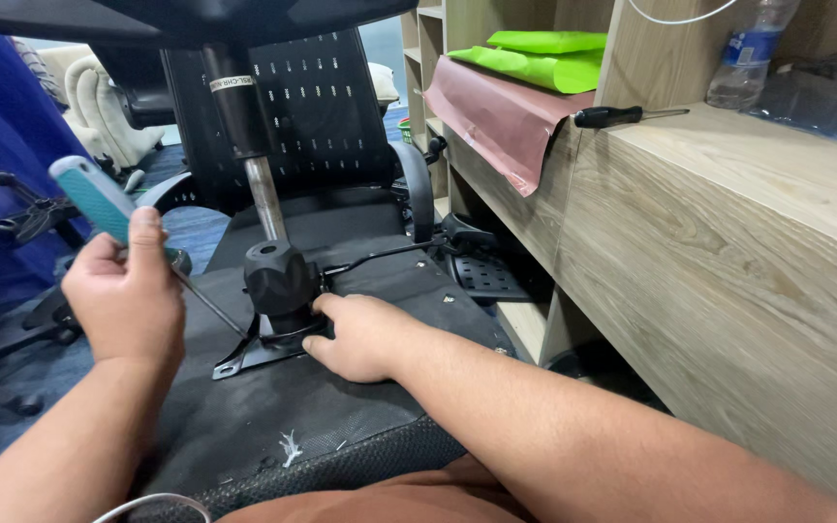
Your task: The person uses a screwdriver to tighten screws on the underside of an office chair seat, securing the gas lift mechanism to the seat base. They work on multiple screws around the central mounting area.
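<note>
On the upturned seat [341, 407], near centre: black mechanism [278, 281] on its metal plate [244, 358], gas cylinder [265, 199] rising from it. Left hand [128, 295] fisted tight around a teal-handled screwdriver [99, 199], shaft angled down toward the plate's left side. Right hand [360, 334] rests on the seat, fingers curled together against the mechanism's base, touching the plate's right edge. Far right, a wooden counter [728, 242] carries a second, black-handled screwdriver [612, 116] and a plastic bottle [748, 53].
</note>
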